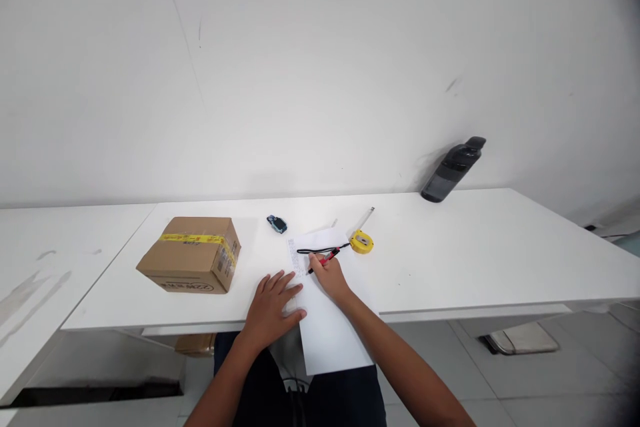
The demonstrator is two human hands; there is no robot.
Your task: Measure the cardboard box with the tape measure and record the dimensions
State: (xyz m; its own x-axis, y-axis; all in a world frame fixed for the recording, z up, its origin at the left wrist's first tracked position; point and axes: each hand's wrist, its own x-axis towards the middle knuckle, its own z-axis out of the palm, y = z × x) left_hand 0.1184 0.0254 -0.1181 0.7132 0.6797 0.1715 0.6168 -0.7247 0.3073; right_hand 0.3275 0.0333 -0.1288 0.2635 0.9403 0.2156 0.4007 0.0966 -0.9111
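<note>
My right hand [327, 275] is closed around a red and black pen [330, 255], its tip down on a white sheet of paper [330, 327]. Small dark marks run along the paper's left side. The sheet hangs over the table's front edge toward my lap. Fingers spread, my left hand [274, 305] lies flat by the paper's left edge. Just beyond the pen, a black wrist strap [315, 251] crosses the sheet and leads to a yellow tape measure [361, 241], whose blade sticks out a short way.
A taped cardboard box [193, 257] stands on the white table [450, 260] to the left. Behind the paper lies a small dark blue object [277, 223] of unclear kind. A dark bottle [453, 170] stands near the wall at back right.
</note>
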